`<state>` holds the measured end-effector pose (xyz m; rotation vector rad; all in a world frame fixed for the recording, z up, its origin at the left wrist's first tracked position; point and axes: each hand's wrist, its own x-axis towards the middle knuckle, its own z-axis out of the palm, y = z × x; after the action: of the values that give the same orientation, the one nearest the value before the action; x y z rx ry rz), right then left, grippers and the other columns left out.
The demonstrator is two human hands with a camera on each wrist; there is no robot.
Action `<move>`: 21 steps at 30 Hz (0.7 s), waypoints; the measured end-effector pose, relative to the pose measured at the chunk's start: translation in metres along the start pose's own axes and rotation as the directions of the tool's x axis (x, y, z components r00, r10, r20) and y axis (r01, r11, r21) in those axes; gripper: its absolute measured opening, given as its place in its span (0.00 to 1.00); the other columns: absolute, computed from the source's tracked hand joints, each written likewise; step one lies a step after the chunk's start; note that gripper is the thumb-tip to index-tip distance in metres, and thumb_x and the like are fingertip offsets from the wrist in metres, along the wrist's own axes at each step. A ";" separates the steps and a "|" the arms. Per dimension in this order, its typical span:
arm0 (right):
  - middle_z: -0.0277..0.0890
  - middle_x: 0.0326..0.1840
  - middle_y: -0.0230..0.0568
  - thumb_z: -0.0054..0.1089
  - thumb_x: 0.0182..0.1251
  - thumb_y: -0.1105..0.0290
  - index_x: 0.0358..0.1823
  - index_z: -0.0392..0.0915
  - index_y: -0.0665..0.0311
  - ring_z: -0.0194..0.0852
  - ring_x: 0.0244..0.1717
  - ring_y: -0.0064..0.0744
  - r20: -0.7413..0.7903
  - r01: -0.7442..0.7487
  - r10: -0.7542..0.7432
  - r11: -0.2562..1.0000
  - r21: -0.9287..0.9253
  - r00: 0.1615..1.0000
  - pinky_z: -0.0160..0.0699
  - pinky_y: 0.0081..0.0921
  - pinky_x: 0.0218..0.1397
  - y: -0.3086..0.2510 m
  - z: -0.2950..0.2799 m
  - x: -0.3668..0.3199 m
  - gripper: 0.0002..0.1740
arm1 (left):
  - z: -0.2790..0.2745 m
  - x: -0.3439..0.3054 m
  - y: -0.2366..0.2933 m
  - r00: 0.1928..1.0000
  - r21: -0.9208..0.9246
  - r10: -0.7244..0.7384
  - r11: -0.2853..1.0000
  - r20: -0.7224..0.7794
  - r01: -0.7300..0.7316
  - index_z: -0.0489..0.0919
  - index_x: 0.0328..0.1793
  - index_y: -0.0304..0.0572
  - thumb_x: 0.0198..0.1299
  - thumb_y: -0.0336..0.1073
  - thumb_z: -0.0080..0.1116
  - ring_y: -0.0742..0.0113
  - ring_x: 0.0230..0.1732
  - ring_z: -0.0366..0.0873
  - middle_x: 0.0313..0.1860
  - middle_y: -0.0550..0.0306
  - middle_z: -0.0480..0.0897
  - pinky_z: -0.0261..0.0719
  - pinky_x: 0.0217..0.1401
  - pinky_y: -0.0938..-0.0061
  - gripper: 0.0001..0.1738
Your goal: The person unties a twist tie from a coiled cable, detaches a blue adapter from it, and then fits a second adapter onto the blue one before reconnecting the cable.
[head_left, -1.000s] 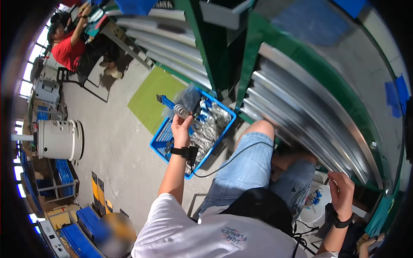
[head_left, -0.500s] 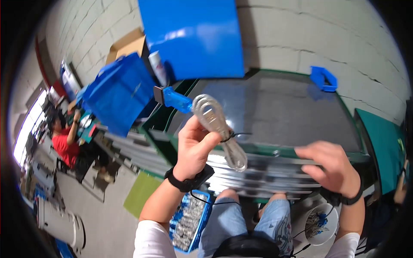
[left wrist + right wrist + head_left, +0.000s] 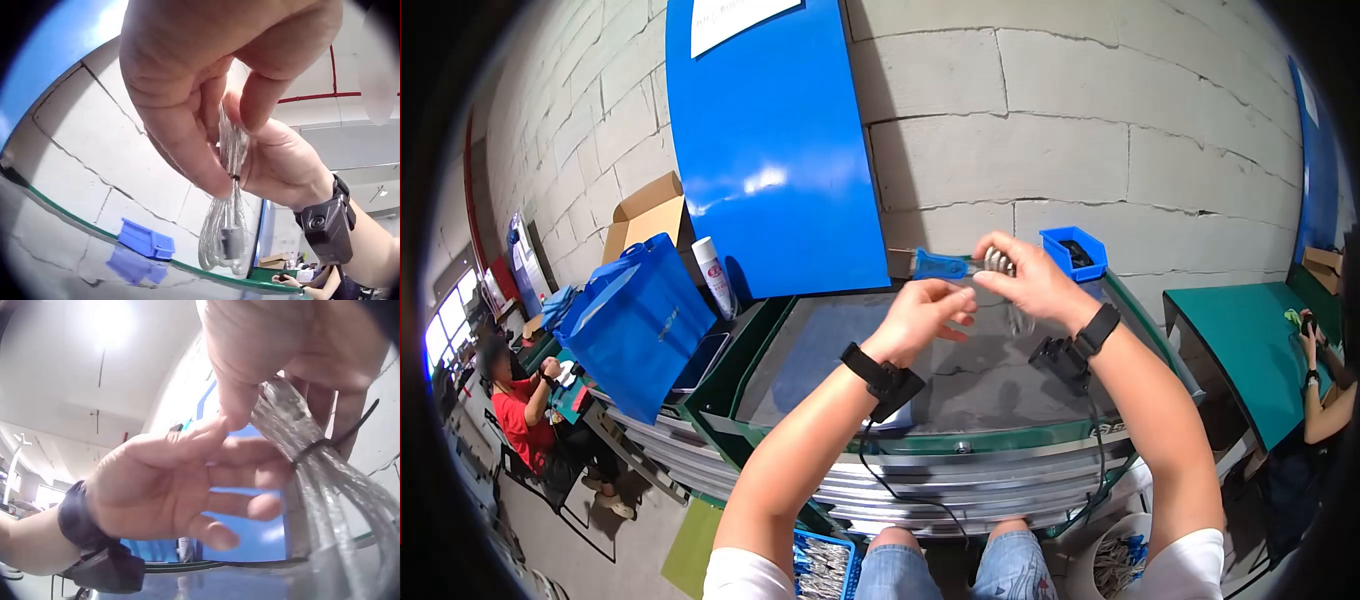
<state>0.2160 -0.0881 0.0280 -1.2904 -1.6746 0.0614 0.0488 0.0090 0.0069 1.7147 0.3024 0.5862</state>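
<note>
A coiled, clear-sheathed USB cable (image 3: pixel 319 487), tied with a black twist tie, hangs from my right hand (image 3: pixel 1035 285), which pinches it between thumb and fingers. Its blue end connector (image 3: pixel 940 265) points left in the head view. Below that connector is my left hand (image 3: pixel 925 318), palm towards the cable, with fingers loosely bent and apart. The left fingertips reach close to the right thumb and overlap the coil in the left wrist view. A dark plug (image 3: pixel 231 242) hangs inside the lower loops there.
Both hands are above a grey-topped bench (image 3: pixel 990 390) with a green edge. On it are a blue bin (image 3: pixel 1075 254), a white spray can (image 3: pixel 715 278) and a blue bag (image 3: pixel 640 325). Below stand a blue basket (image 3: pixel 855 570) and a white bucket (image 3: pixel 1083 575) of cables. People sit on both sides.
The view has risen from the floor basket to the bench. The cable has come up in the left hand and passed to the right hand, which has moved in from the right.
</note>
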 end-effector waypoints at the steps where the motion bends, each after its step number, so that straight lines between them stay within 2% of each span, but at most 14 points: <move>1: 0.66 0.23 0.26 0.59 0.58 0.69 0.40 0.71 0.61 0.62 0.27 0.16 0.024 -0.013 0.013 1.000 -0.002 1.000 0.66 0.20 0.30 0.007 -0.005 0.003 0.11 | -0.009 0.006 -0.006 0.999 -0.038 -0.013 0.999 -0.035 0.012 0.73 0.49 0.33 0.64 0.43 0.54 0.70 0.38 0.79 0.41 0.54 0.80 0.81 0.41 0.71 0.18; 4: 0.61 0.23 0.22 0.57 0.55 0.74 0.37 0.71 0.61 0.59 0.27 0.13 0.037 -0.078 0.080 0.996 -0.050 0.996 0.62 0.17 0.29 0.027 -0.006 0.008 0.09 | -0.029 0.020 -0.019 0.990 -0.315 -0.013 0.949 -0.137 -0.031 0.67 0.54 0.38 0.65 0.48 0.50 0.66 0.37 0.79 0.39 0.53 0.79 0.82 0.38 0.72 0.22; 5: 0.62 0.22 0.24 0.57 0.52 0.74 0.37 0.71 0.62 0.60 0.26 0.15 0.054 -0.085 0.088 0.995 -0.058 0.995 0.62 0.18 0.29 0.041 -0.003 0.010 0.09 | -0.035 0.025 -0.025 0.988 -0.369 0.014 0.927 -0.154 -0.071 0.68 0.53 0.39 0.66 0.50 0.49 0.67 0.37 0.79 0.40 0.52 0.78 0.81 0.37 0.72 0.21; 7: 0.62 0.21 0.26 0.56 0.50 0.74 0.36 0.71 0.62 0.60 0.25 0.16 0.080 -0.094 0.099 0.993 -0.065 0.992 0.63 0.19 0.29 0.051 0.003 0.018 0.10 | -0.044 0.034 -0.034 0.995 -0.375 0.003 0.926 -0.096 -0.039 0.70 0.50 0.39 0.66 0.51 0.48 0.69 0.33 0.79 0.37 0.52 0.79 0.81 0.35 0.74 0.21; 8: 0.67 0.24 0.32 0.57 0.48 0.73 0.36 0.72 0.63 0.66 0.27 0.26 0.116 -0.098 0.122 0.976 -0.194 0.986 0.67 0.25 0.32 0.055 0.005 0.021 0.12 | -0.048 0.037 -0.039 0.995 -0.383 -0.008 0.923 -0.098 -0.031 0.70 0.50 0.39 0.66 0.51 0.48 0.69 0.33 0.79 0.37 0.52 0.79 0.81 0.35 0.74 0.21; 9: 0.72 0.27 0.39 0.58 0.46 0.72 0.36 0.73 0.65 0.72 0.29 0.36 0.151 -0.096 0.150 0.943 -0.318 0.977 0.72 0.31 0.35 0.059 0.008 0.023 0.14 | -0.050 0.039 -0.044 0.995 -0.360 -0.072 0.932 -0.063 0.045 0.71 0.48 0.40 0.66 0.52 0.48 0.70 0.30 0.78 0.34 0.53 0.79 0.80 0.34 0.74 0.21; 10: 0.74 0.36 0.47 0.59 0.46 0.69 0.40 0.73 0.65 0.74 0.39 0.45 0.162 0.005 0.069 0.908 -0.419 0.984 0.73 0.35 0.43 0.069 0.012 0.025 0.17 | -0.052 0.042 -0.049 0.990 -0.334 -0.137 0.935 -0.027 0.120 0.73 0.46 0.40 0.66 0.53 0.47 0.71 0.27 0.78 0.31 0.54 0.79 0.80 0.32 0.75 0.21; 11: 0.74 0.36 0.47 0.59 0.46 0.69 0.40 0.73 0.65 0.74 0.39 0.45 0.168 -0.006 0.083 0.910 -0.414 0.982 0.73 0.35 0.43 0.074 0.019 0.025 0.17 | -0.051 0.043 -0.051 0.988 -0.341 -0.153 0.930 -0.025 0.135 0.73 0.46 0.40 0.66 0.53 0.47 0.71 0.27 0.78 0.31 0.54 0.79 0.80 0.32 0.75 0.21; 13: 0.74 0.41 0.49 0.60 0.48 0.66 0.43 0.71 0.64 0.73 0.44 0.44 0.141 0.125 -0.094 0.966 -0.228 0.986 0.72 0.36 0.46 0.075 0.036 0.025 0.20 | -0.050 0.040 -0.051 0.979 -0.410 -0.204 0.893 -0.003 0.185 0.73 0.42 0.41 0.65 0.55 0.47 0.72 0.23 0.76 0.26 0.56 0.78 0.78 0.30 0.77 0.22; 15: 0.74 0.41 0.49 0.60 0.52 0.65 0.47 0.70 0.63 0.73 0.43 0.47 0.174 0.164 -0.131 0.967 -0.194 0.976 0.72 0.38 0.45 0.079 0.049 0.024 0.21 | -0.051 0.036 -0.049 0.971 -0.409 -0.239 0.888 -0.023 0.209 0.73 0.40 0.42 0.64 0.56 0.47 0.73 0.23 0.75 0.25 0.56 0.78 0.75 0.27 0.79 0.23; 17: 0.74 0.42 0.46 0.59 0.56 0.65 0.50 0.70 0.63 0.73 0.42 0.49 0.254 0.222 -0.136 0.911 -0.349 0.957 0.72 0.40 0.43 0.078 0.055 0.018 0.20 | -0.056 0.034 -0.051 0.971 -0.354 -0.237 0.912 -0.035 0.210 0.73 0.40 0.42 0.64 0.57 0.48 0.73 0.22 0.74 0.25 0.57 0.78 0.73 0.26 0.79 0.23; 18: 0.73 0.40 0.43 0.58 0.58 0.65 0.49 0.71 0.61 0.73 0.40 0.49 0.218 0.208 -0.136 0.911 -0.356 0.966 0.71 0.42 0.42 0.079 0.057 0.014 0.18 | -0.057 0.032 -0.050 0.970 -0.323 -0.241 0.920 -0.015 0.223 0.73 0.44 0.43 0.64 0.56 0.48 0.73 0.23 0.74 0.26 0.57 0.78 0.72 0.26 0.80 0.22; 19: 0.73 0.40 0.43 0.58 0.58 0.65 0.49 0.71 0.61 0.73 0.40 0.49 0.221 0.205 -0.132 0.913 -0.354 0.966 0.71 0.42 0.42 0.078 0.057 0.012 0.18 | -0.055 0.031 -0.048 0.969 -0.327 -0.246 0.917 -0.014 0.228 0.73 0.44 0.43 0.64 0.56 0.48 0.73 0.23 0.74 0.26 0.57 0.78 0.72 0.26 0.80 0.22; 21: 0.73 0.38 0.42 0.60 0.56 0.67 0.47 0.72 0.60 0.73 0.38 0.48 0.170 0.158 -0.108 0.935 -0.317 0.980 0.72 0.41 0.40 0.070 0.053 0.011 0.17 | -0.052 0.028 -0.045 0.987 -0.338 -0.158 0.929 0.011 0.152 0.73 0.50 0.45 0.65 0.55 0.47 0.74 0.26 0.74 0.28 0.57 0.78 0.73 0.28 0.79 0.22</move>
<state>0.2290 -0.0239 -0.0314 -1.4408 -1.9586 -0.2174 0.0500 0.0765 -0.0235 1.3413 0.3255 0.5029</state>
